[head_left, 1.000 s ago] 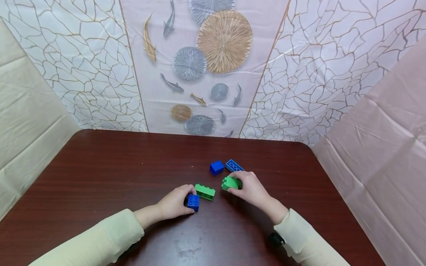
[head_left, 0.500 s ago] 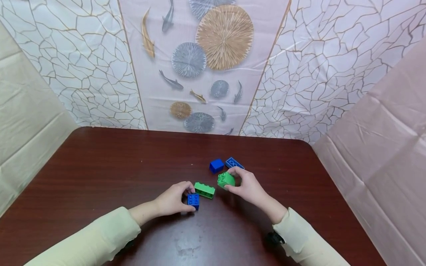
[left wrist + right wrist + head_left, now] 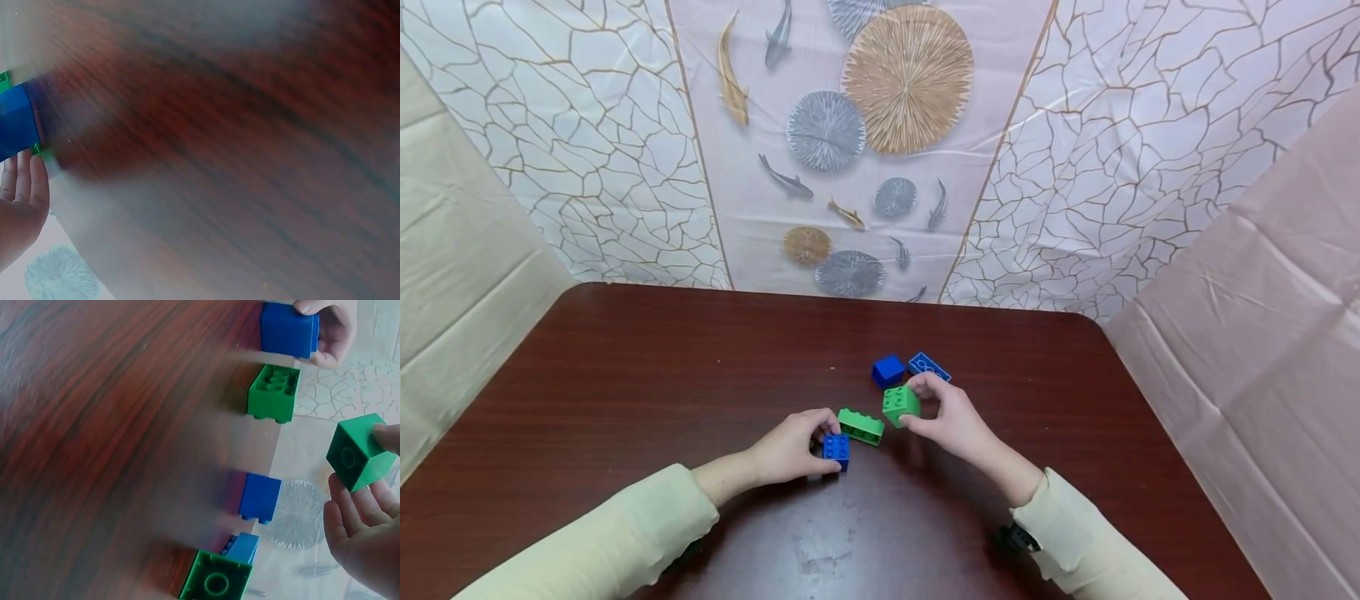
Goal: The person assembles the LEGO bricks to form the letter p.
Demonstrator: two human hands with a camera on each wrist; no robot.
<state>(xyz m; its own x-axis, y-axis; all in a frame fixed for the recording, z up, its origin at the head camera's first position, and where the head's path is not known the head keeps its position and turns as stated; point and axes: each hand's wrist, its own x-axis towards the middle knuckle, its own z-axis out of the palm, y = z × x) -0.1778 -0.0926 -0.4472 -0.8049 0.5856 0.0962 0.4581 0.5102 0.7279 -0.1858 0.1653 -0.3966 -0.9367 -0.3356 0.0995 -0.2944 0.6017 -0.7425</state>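
Observation:
My left hand pinches a blue building brick between thumb and fingers, its studs facing up. Just behind that brick, a long green brick lies on its side with its hollow underside toward me. To the right, my right hand grips a green brick at its fingertips, held above the table and tilted, studs toward the head camera. In the right wrist view this green brick shows its closed side and underside, apart from the other bricks.
Farther back on the brown table lie a blue brick and a longer blue brick with its underside up. Another green brick, hollow side showing, appears low in the right wrist view; my right hand hides it from the head camera.
My right hand has lifted the green brick slightly and carried it left, turning its studs from facing left to facing up. The left hand and its blue brick stay almost still.

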